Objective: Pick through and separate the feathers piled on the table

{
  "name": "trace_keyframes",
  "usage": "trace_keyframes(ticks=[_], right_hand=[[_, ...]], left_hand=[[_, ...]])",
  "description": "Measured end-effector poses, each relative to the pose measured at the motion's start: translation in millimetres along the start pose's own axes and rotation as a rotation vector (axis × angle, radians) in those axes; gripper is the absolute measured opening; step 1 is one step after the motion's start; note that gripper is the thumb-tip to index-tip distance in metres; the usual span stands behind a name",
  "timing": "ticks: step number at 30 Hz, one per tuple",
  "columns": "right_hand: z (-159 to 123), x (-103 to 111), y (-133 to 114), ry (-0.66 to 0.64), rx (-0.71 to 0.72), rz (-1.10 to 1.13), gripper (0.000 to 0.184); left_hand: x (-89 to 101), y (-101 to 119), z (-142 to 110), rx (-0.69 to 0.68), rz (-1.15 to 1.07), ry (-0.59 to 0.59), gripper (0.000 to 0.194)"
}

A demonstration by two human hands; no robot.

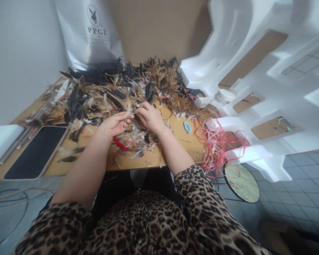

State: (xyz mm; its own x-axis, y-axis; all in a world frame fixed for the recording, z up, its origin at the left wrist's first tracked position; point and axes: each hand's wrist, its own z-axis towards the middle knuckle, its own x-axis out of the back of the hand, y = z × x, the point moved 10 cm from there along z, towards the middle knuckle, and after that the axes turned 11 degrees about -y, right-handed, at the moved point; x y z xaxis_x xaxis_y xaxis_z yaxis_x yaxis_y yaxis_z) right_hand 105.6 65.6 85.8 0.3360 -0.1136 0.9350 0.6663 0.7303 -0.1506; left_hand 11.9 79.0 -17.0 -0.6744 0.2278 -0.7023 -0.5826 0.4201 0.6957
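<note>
My left hand [117, 124] is pinched closed at the base of a small tuft of tan feathers [128, 105], whose tips point up and away from me. Right beside it, my right hand [151, 117] has its fingers curled together in a pinch close to the left fingertips; whatever sits between them is hidden. Beyond both hands spreads a large heap of brown feathers [162, 76] and black feathers, with loose pale bits under my fingers. A red band [120, 143] lies on the table just below my left hand.
A phone [37, 151] lies at the left. To the right are a blue ring [187, 126], tangled pink string [215, 148], a white-lidded jar [224, 95] and large white foam pieces [255, 76]. A silver bag [93, 46] stands behind the heap. The table's front edge is near my body.
</note>
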Motion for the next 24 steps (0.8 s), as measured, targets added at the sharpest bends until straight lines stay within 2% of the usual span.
trace_keyframes(ticks=[5, 9, 11, 14, 18, 24], right_hand=[[-0.7, 0.3, 3.5, 0.043, -0.031, 0.132, 0.03], [-3.0, 3.2, 27.0, 0.202, -0.166, 0.448, 0.024], [-3.0, -6.0, 41.6, 0.225, -0.251, 0.671, 0.025], [-0.3, -35.8, 51.3, 0.114, -0.358, 1.045, 0.036], [1.1, -68.1, 42.2, -0.055, -0.417, 1.428, 0.042], [3.1, -76.3, 39.9, 0.006, -0.402, 1.737, 0.038]], left_hand=[[-7.4, 2.9, -0.2, -0.038, 0.01, -0.005, 0.006], [-7.3, 18.1, -0.6, -0.187, 0.116, 0.038, 0.005], [-5.8, 25.4, -1.7, -0.259, 0.203, 0.075, 0.007], [-6.3, 31.8, -3.9, -0.325, 0.298, 0.116, 0.011], [-12.2, 33.0, -5.8, -0.342, 0.355, 0.126, 0.013], [-15.6, 28.0, -4.8, -0.326, 0.386, 0.108, 0.014]])
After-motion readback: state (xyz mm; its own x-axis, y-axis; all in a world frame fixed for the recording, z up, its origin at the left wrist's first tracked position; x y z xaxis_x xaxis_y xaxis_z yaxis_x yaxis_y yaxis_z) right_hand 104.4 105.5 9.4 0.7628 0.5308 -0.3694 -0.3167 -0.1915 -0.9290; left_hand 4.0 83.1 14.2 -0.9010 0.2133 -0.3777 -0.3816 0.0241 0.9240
